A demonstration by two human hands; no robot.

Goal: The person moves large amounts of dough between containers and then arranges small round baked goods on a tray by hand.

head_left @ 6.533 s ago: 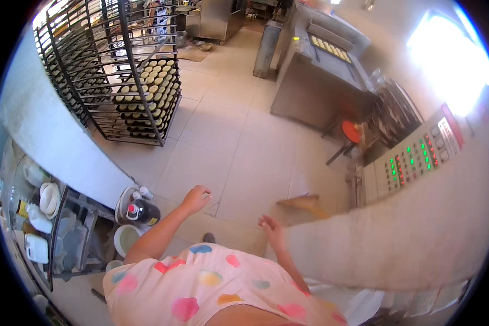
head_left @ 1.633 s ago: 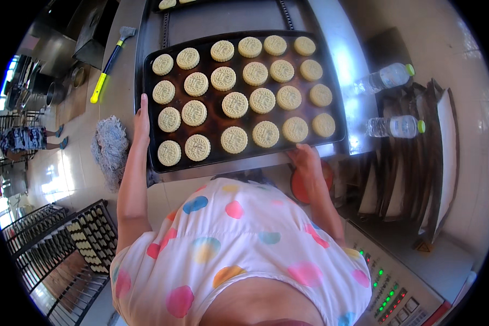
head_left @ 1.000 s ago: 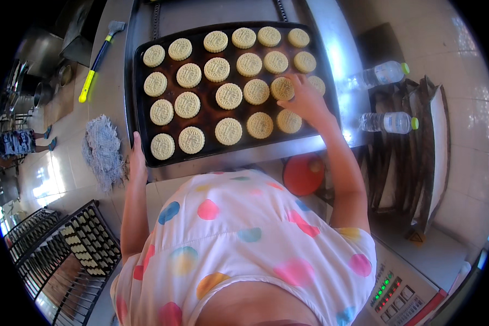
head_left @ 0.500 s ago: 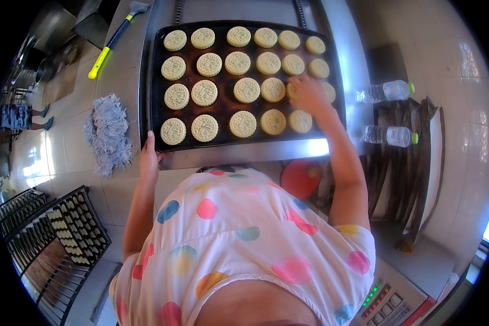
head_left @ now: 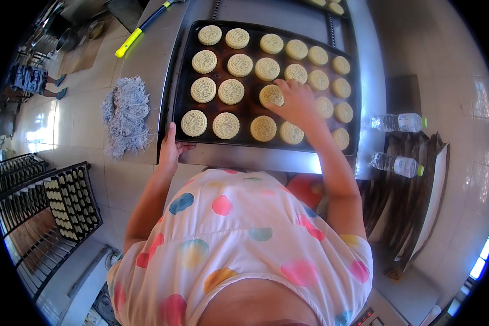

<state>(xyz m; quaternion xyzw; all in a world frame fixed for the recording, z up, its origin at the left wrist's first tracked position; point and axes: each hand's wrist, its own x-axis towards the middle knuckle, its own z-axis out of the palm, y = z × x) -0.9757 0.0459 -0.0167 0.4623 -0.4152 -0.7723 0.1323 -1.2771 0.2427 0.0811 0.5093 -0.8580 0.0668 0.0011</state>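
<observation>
Steel counter (head_left: 239,155) and tiled floor (head_left: 79,117) gleam. The right hand (head_left: 300,106) frames a pastry (head_left: 268,95), grip unclear; the left hand (head_left: 171,149), unclenched, meets the tray (head_left: 247,103).

No wording we can read
We see embossed patterns (head_left: 193,123) on round, pale-yellow, fluted pastries (head_left: 225,126) and small, indistinct labels (head_left: 409,122) on two clear-plastic, green-capped bottles (head_left: 387,123).

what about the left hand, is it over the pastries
No, the left hand is at the near left corner of the tray, off the pastries.
</observation>
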